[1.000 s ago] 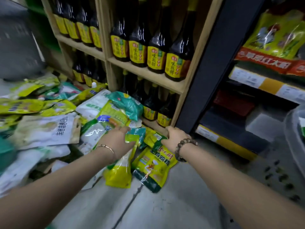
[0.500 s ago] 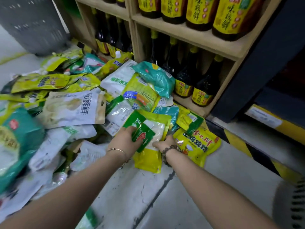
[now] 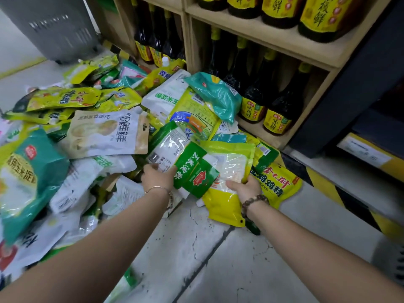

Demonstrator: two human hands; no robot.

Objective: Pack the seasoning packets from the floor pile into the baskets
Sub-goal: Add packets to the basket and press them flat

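Shop floor (image 3: 218, 259): pile (image 3: 87, 138) large, most packing left; left hand (image 3: 158, 178) grips green packet (image 3: 194, 171), right hand (image 3: 244, 189) yellow packet (image 3: 227, 171).

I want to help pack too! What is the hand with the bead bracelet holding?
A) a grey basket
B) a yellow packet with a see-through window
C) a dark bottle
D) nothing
B: the right hand, beads at its wrist, grips a yellow packet with a clear window, while the left hand holds a green packet.
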